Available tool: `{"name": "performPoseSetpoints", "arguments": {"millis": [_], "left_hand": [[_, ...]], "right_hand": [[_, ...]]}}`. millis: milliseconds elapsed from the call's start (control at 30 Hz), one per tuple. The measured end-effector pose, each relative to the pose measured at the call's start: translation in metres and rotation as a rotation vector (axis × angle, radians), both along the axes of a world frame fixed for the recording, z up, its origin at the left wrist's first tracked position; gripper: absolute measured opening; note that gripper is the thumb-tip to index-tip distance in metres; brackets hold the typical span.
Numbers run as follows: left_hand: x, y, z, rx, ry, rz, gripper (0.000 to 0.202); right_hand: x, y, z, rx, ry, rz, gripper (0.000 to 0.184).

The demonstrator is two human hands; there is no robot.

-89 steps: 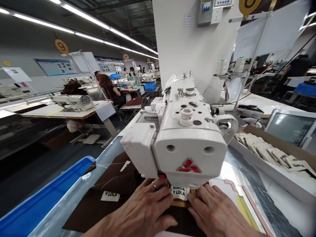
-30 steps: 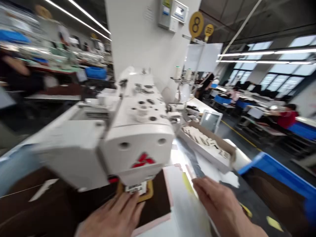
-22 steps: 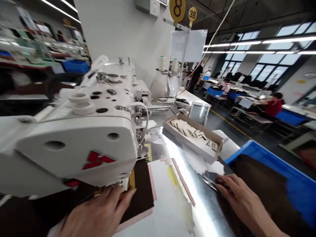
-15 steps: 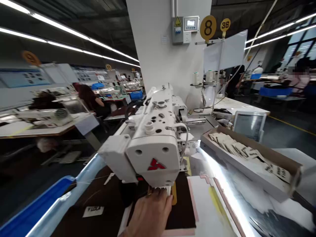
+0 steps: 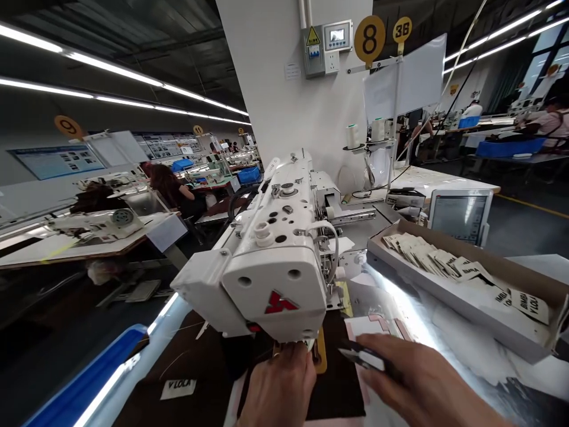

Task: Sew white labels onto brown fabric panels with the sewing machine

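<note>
My left hand (image 5: 281, 382) reaches under the head of a white sewing machine (image 5: 272, 267), fingers curled together close to the needle area beside a yellow presser plate (image 5: 320, 354). Its fingertips are hidden, so what they pinch cannot be seen. Dark brown fabric (image 5: 335, 379) lies beneath that hand. In my right hand (image 5: 413, 373) are thread snips (image 5: 365, 357), closed in the fingers, blades pointing left toward the machine. A white label with "V LOLA" (image 5: 178, 388) lies on the brown fabric at the left.
A long cardboard box (image 5: 448, 293) full of printed white labels (image 5: 427, 255) stands on the right, with a touchscreen (image 5: 461, 216) behind it. A blue bin (image 5: 89, 385) is at lower left. Thread cones (image 5: 352, 136) stand beyond the machine. Other people sit at stations behind.
My right hand has come into view from the right with thread snips. My left hand stays under the machine head. The view has shifted slightly.
</note>
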State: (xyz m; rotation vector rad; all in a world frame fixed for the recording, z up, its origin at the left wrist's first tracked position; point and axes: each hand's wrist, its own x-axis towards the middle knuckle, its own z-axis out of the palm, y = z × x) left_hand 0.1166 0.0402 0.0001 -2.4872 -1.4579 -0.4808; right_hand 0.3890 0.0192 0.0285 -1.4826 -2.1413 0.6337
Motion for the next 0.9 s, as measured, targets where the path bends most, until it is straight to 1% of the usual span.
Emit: {"name": "performPoseSetpoints", "arguments": {"millis": [67,133,233,333,467,567,767,833,900], "left_hand": [[-0.001,0.0,-0.001,0.003,0.018,-0.004,0.023],[-0.002,0.0,-0.002,0.01,0.032,-0.014,0.021],[-0.003,0.0,-0.002,0.028,0.043,-0.047,0.02],[-0.005,0.001,0.0,0.043,0.051,-0.094,0.022],[-0.006,0.001,0.002,0.053,0.068,-0.136,0.023],[-0.008,0.002,0.003,0.053,0.088,-0.154,0.024],[-0.011,0.003,-0.001,0.057,0.125,-0.194,0.037],[-0.011,0.003,-0.002,0.037,0.123,-0.192,0.036],[-0.01,0.003,-0.001,0.004,0.138,-0.197,0.031]], "right_hand": [[-0.028,0.023,0.014,-0.063,-0.072,0.068,0.031],[-0.045,0.037,0.024,-0.105,-0.192,0.088,0.026],[-0.054,0.046,0.032,-0.149,-0.302,0.124,0.023],[-0.057,0.048,0.035,-0.163,-0.3,0.169,0.025],[-0.062,0.052,0.035,-0.157,-0.288,0.18,0.026],[-0.066,0.053,0.03,-0.128,-0.29,0.206,0.026],[-0.062,0.051,0.021,-0.073,-0.31,0.213,0.028],[-0.06,0.052,0.021,-0.076,-0.32,0.21,0.024],[-0.059,0.053,0.022,-0.088,-0.332,0.212,0.023]]}}
